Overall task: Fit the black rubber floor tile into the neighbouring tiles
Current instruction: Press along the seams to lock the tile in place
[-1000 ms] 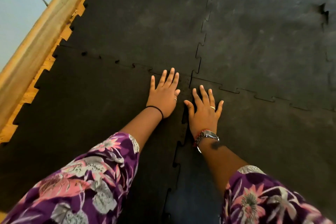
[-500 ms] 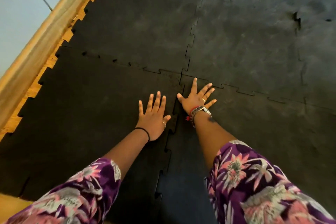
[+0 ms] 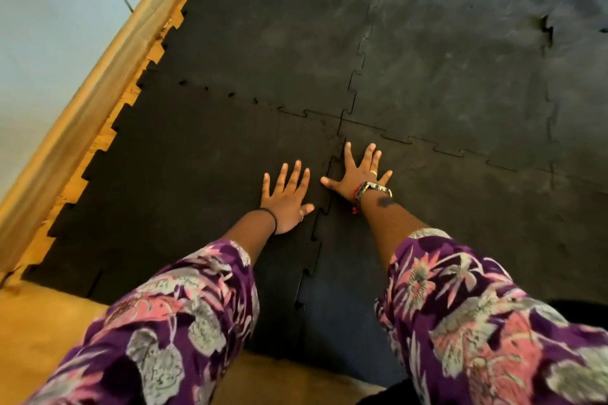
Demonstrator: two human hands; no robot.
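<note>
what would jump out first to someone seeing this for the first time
Two bare hands pressed flat, fingers spread, at mid-frame: the left hand on the near-left black rubber floor tile, the right hand just across the jigsaw-toothed seam. Next come the purple floral sleeves filling the foreground, and the pale wooden skirting strip slanting along the mat's toothed left edge.

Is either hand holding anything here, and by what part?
Nothing is held. The left hand and right hand lie flat, fingers spread, on the tiles beside the seam.
</note>
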